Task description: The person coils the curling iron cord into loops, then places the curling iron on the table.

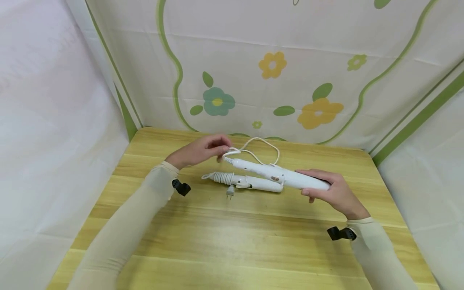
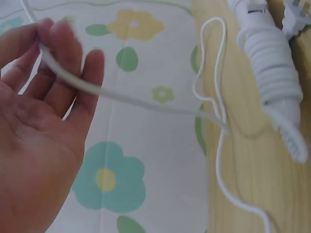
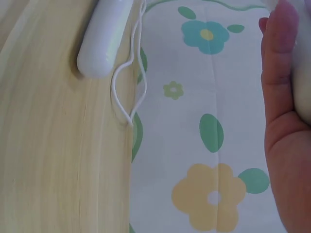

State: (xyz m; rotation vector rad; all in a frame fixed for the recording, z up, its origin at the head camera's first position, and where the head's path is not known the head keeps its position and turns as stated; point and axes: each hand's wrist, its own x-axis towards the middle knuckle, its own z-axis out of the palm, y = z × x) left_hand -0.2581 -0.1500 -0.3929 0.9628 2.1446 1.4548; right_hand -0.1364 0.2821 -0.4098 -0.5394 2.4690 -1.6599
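Since our R hand (image 1: 333, 191) grips the upper white iron (image 1: 253, 167) at the end away from its cord (image 2: 131, 101), the corded end points toward our L hand (image 1: 203, 151) — prob. handy, b/c that thumb and index finger pinch the cord nearby. We hold this iron raised off the table (image 1: 232, 249), beside the second iron (image 1: 262, 184), which lies w/ a wound cord (image 1: 223, 178) round one end, prob. for tidiness — plug (image 1: 230, 190) on our side.
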